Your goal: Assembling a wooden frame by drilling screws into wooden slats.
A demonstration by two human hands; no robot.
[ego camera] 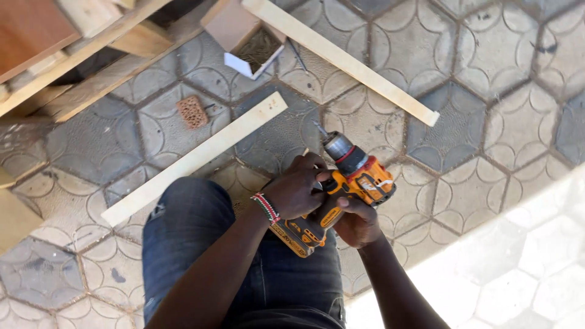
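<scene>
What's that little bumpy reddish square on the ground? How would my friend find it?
Start at the patterned paving floor and find the long pale plank lying slantwise beside the person's knee. Just above its upper half, near the stacked timber, sits a small reddish-brown block. It is the only rough, hole-pitted thing there; everything around it is smooth pale wood.

A long pale wood strip (194, 159) lies on the patterned paving (487, 55), running from 8 o'clock up toward the centre. A second strip (341, 60) slants from 12 down to 2 o'clock. Between their upper ends sits an open cardboard box (244, 36) (fine dark bits inside, too small to tell). A small reddish perforated block (192, 111) rests at 10 o'clock, near stacked timber (73, 55).
</scene>
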